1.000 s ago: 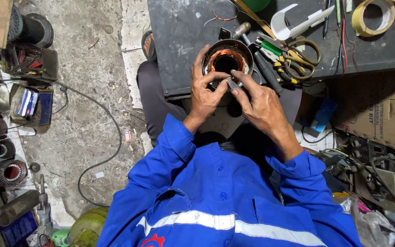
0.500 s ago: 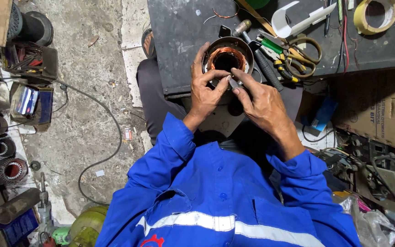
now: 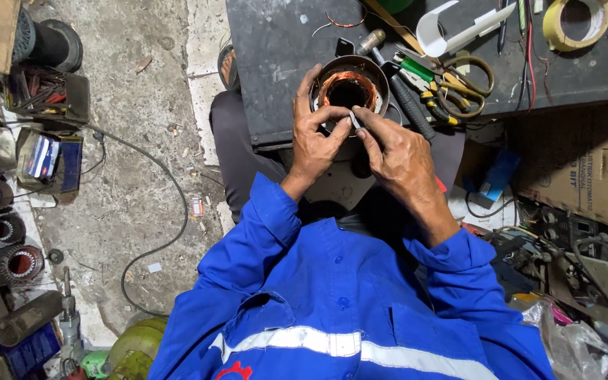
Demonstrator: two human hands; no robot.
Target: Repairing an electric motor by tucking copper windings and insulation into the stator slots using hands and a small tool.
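Over stator (image 3: 347, 90), hands pinch something (paper, perhaps).

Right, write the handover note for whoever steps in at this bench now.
Left hand: gripping the rim of the motor stator, steadying it on the dark worktable.
Right hand: pinching a small pale strip at the stator's near edge, against the left fingertips.
Nearby: scissors and green-handled pliers to the right of the stator, tape roll at the far corner.
Done: copper winding sits inside the stator.
Left: the strip is not yet seated; how far along the rest is cannot be told.
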